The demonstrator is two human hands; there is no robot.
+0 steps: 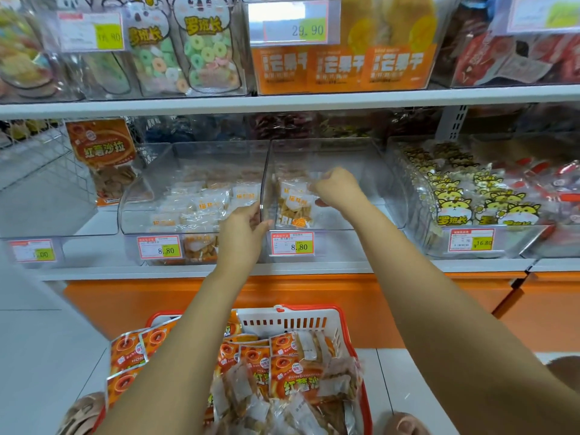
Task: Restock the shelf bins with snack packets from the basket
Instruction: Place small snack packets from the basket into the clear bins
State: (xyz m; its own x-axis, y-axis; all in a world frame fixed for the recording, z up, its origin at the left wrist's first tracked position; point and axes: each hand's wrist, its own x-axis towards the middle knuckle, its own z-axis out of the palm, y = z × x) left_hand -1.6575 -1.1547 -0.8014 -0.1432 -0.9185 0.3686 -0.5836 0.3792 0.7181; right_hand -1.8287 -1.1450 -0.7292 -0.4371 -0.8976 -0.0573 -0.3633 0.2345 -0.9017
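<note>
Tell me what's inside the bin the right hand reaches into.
A few snack packets lie at the left of the clear bin; the rest looks bare. The right hand hides what lies under it.

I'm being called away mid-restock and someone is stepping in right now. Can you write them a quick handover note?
Hands: the left hand grips the front left corner of the middle bin. The right hand is inside that bin, fingers curled at the small packets; I cannot tell whether it grips one.
Done: only a few packets lie in the middle bin; the left bin is fuller.
Left: the basket below the shelf still holds many small clear packets and orange packets to shelve.
</note>
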